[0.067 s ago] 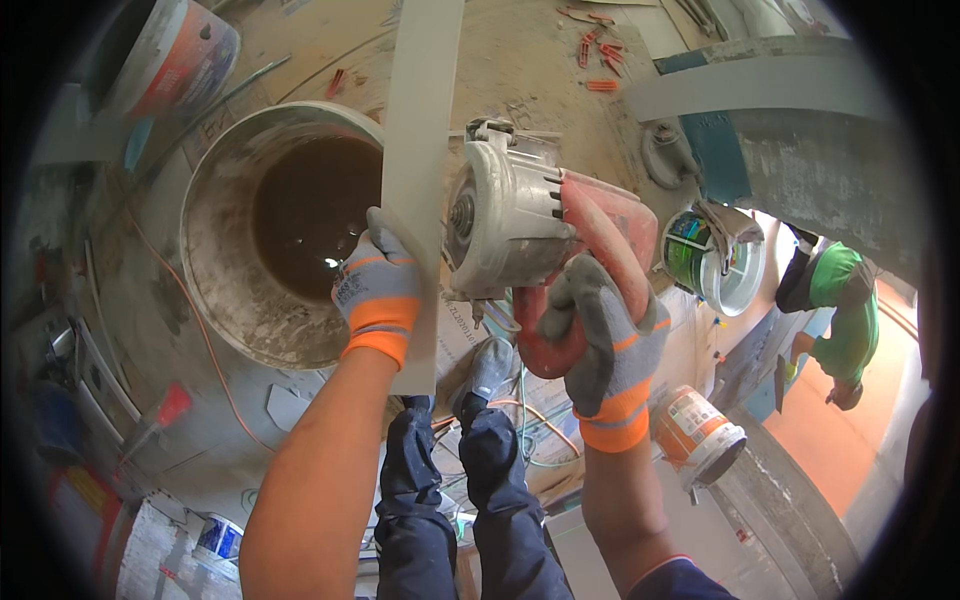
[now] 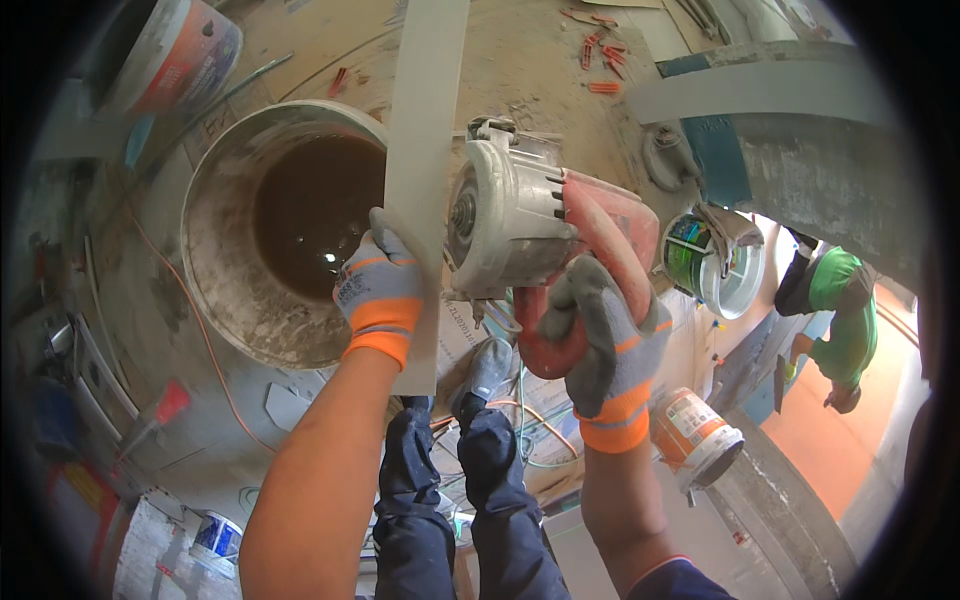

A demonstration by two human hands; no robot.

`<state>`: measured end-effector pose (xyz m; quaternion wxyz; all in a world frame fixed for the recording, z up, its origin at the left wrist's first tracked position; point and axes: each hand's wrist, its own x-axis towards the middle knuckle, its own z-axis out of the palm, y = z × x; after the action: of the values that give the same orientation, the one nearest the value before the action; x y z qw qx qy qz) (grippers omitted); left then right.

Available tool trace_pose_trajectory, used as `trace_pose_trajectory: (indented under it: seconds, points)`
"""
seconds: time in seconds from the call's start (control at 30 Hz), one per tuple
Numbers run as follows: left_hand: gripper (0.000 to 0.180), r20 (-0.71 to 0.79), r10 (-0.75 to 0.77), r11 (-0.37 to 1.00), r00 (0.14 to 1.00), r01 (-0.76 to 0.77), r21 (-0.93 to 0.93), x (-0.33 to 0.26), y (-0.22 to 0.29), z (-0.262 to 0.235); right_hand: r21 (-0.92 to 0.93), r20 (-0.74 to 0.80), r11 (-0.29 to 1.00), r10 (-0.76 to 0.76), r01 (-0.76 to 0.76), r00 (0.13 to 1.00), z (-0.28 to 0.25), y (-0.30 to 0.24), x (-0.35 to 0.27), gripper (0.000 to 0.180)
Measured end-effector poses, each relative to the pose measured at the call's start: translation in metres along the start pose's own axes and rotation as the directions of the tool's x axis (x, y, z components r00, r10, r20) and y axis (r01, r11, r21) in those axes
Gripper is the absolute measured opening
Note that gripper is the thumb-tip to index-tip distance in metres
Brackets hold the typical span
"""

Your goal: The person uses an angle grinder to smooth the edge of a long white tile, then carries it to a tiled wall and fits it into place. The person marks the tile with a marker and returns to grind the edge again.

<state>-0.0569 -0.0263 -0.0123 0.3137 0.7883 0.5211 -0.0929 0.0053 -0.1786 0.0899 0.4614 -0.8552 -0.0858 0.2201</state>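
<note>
My left hand, in a grey and orange glove, grips the lower part of a long pale grey tile strip that runs up out of the top of the view. My right hand, gloved the same way, is closed around the red handle of a power cutter with a grey motor housing. The cutter's housing sits right against the strip's right edge. Its blade is hidden behind the housing. My dark trousers and grey shoes show below the strip.
A large dirty bucket holding brown water stands left of the strip. A small orange and white tub lies lower right, a white bucket beside it. Another person in green bends at far right. Red spacers lie on the floor.
</note>
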Motion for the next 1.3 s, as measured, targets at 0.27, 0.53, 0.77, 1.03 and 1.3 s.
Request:
trace_pose_trajectory:
  seconds: [0.27,0.53,0.77,1.03,1.3]
  points:
    - [0.042,0.044,-0.001,0.997,0.999,-0.003,0.071,-0.004,0.002,-0.001,0.136,-0.007,0.991,0.011,-0.01,1.0,-0.001,-0.007,0.003,0.003]
    - [0.044,0.092,-0.013,0.997,0.996,0.006,0.08,-0.004,0.004,-0.002,0.108,0.041,0.993,0.041,-0.045,0.998,-0.003,-0.009,0.001,0.015]
    - [0.044,0.108,-0.019,0.997,0.994,0.011,0.073,-0.005,0.006,-0.003,0.148,0.027,0.983,0.105,-0.108,0.994,-0.002,-0.014,0.001,0.015]
    - [0.038,0.068,0.018,0.997,0.998,-0.023,0.07,-0.005,0.005,-0.001,0.093,0.04,0.996,-0.014,0.01,0.999,-0.001,-0.01,-0.002,0.008]
    - [0.044,0.058,0.004,0.999,0.998,-0.007,0.053,-0.004,0.006,-0.001,0.221,0.042,0.97,0.095,-0.102,0.995,0.0,-0.016,-0.001,0.013]
